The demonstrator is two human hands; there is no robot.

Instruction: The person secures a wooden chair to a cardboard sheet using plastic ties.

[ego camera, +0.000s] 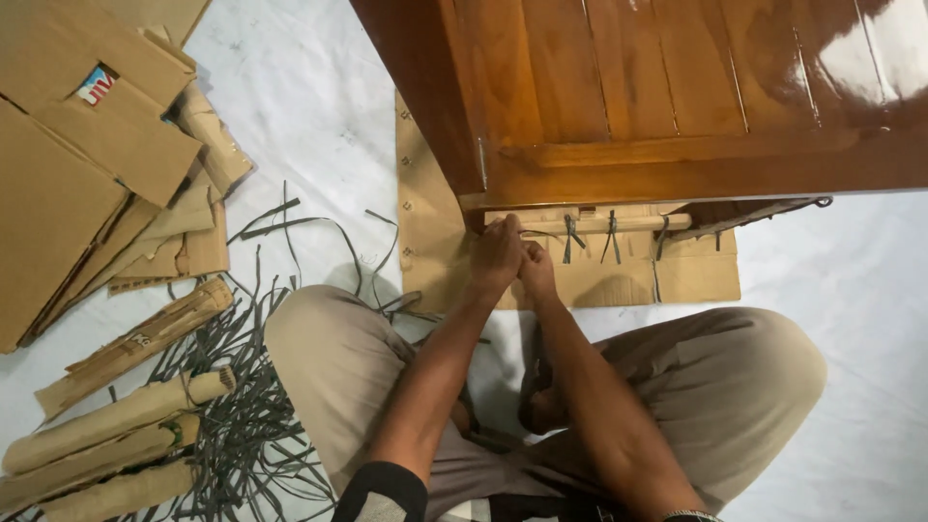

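White sheet floor [851, 271], left hand [496, 253] and right hand [537, 271] pinched together on cardboard roll [619, 223], varnished wooden furniture [677, 97] above

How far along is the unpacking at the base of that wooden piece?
Done: loose cardboard sheets, rolled cardboard tubes and cut grey straps lie piled at the person's left. In hand: the left hand and right hand work together on a strap at the cardboard roll under the wooden furniture. Left: several straps further along it.
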